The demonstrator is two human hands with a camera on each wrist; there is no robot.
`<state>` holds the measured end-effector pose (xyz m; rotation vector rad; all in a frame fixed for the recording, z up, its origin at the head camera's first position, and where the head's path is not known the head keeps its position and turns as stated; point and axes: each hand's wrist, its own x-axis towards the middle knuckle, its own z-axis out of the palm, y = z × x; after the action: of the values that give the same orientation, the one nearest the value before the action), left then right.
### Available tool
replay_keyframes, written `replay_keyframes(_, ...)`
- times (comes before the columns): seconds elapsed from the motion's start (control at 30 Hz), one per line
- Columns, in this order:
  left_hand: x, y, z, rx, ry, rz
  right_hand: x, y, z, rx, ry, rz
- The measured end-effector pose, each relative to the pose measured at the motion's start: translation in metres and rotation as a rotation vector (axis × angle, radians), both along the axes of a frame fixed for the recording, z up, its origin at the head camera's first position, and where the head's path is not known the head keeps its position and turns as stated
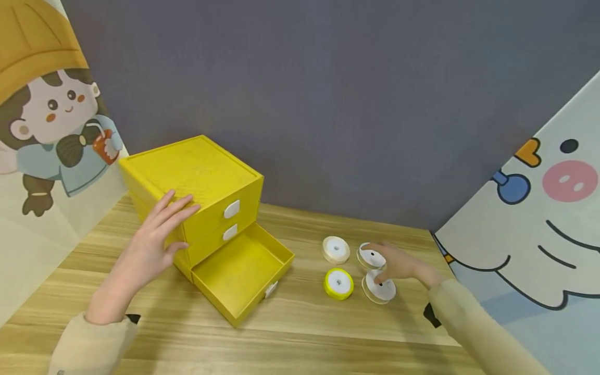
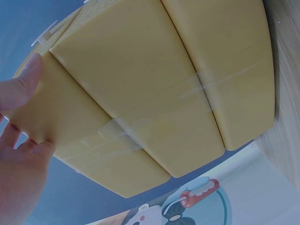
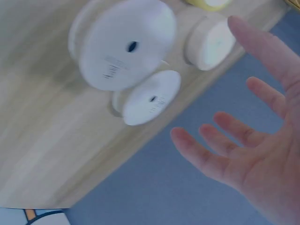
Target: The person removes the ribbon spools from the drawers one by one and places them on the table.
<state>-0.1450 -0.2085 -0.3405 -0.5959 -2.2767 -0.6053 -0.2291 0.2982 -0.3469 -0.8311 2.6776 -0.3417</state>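
A small yellow drawer cabinet (image 1: 197, 172) stands on the left, its bottom drawer (image 1: 279, 264) pulled out with nothing visible inside. My left hand (image 1: 149, 247) is at the cabinet's front left edge, fingers spread over the top corner and thumb at the side. Over on the right, my right hand (image 1: 398, 263) hovers above two white-flanged spools, the back one (image 3: 154, 98) and the front one (image 3: 119, 56); its fingers are loosely spread and hold nothing. Left of these lie a cream ribbon roll (image 1: 336, 250) and a bright yellow ribbon roll (image 1: 338, 284).
The wooden table (image 1: 300, 333) meets a grey-blue panel (image 1: 328, 104) at the back. Cartoon-printed panels slant in on the left (image 1: 75, 125) and right (image 1: 525, 239). Clear tape (image 2: 126, 133) crosses the cabinet's drawer seams.
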Motion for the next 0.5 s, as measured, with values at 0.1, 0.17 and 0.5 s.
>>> replay_keyframes(0.1,0.0,0.0,-0.001,0.001,0.004,-0.001,-0.003,-0.008,0.008,0.001,0.04,0.011)
replay_keyframes(0.17,0.001,0.0,-0.001,0.002,0.007,-0.002,-0.005,-0.013,0.011,-0.002,0.062,0.02)
replay_keyframes(0.5,0.0,0.0,0.0,0.004,-0.001,-0.003,-0.009,-0.047,0.023,-0.035,0.09,0.053)
